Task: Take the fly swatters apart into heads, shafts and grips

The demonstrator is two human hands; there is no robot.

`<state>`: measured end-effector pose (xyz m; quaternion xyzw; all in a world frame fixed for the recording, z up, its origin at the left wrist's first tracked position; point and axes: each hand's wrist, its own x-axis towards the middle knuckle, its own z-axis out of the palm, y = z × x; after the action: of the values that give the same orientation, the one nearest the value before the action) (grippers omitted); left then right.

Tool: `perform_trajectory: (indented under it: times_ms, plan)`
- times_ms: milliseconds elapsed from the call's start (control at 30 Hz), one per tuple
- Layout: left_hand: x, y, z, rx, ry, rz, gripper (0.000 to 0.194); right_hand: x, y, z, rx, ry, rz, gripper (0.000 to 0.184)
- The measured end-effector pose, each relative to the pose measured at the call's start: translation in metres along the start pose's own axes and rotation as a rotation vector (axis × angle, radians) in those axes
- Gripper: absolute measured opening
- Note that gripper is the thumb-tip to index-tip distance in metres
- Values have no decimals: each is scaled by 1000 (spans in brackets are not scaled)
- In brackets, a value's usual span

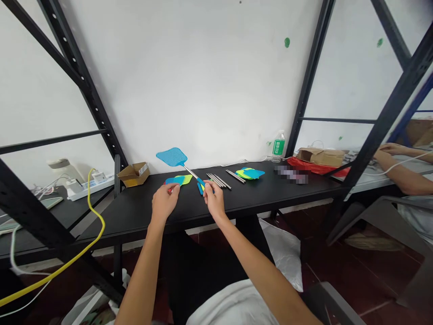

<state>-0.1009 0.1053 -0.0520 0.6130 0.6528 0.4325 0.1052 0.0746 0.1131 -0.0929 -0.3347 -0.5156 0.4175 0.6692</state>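
Observation:
A blue fly swatter [172,156] is tilted up to the left above the table, its thin metal rod running down to a blue handle. My right hand [214,198] grips that handle with curled fingers. Beside the front of a pile of blue, yellow-green and red swatter heads [183,180] is my left hand [164,201]. Its fingers bend toward the thumb, and what they hold, if anything, is hidden. Partly behind my right hand lie blue handles [200,188]. Several metal rods [219,181] rest right of them, with more rods [236,176] by a second pile of swatter heads [250,173].
The black table [135,212] stands between dark metal posts. An open cardboard box [134,174] sits at its left, a water bottle [278,146] at the back right. A yellow cable [98,234] hangs at left. On the far right is another person's arm [394,169].

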Motion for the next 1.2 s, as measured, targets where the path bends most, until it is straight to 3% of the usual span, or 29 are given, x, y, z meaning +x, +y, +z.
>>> perform_trajectory:
  times_ms: [167,300,467,633,800,967,1200]
  plan:
    - [-13,35,15,-456,-252,105,59,-48,-17,21,499,-94,315,39]
    - [-28,56,16,-726,-474,91,46,-65,-30,11,543,-166,443,43]
    - [-39,77,3,-1009,-386,107,35,-55,-40,-21,339,-240,303,38]
    - [-44,88,-11,-1176,-241,115,30,-47,-49,-48,241,-175,211,35]
    - [-53,95,5,-1035,-212,156,30,-48,-70,-62,265,-142,140,35]
    - [-76,111,22,-513,-300,391,35,-50,-80,-70,230,-148,79,34]
    - [-96,124,24,-121,-366,609,36,-49,-76,-79,-11,-95,38,62]
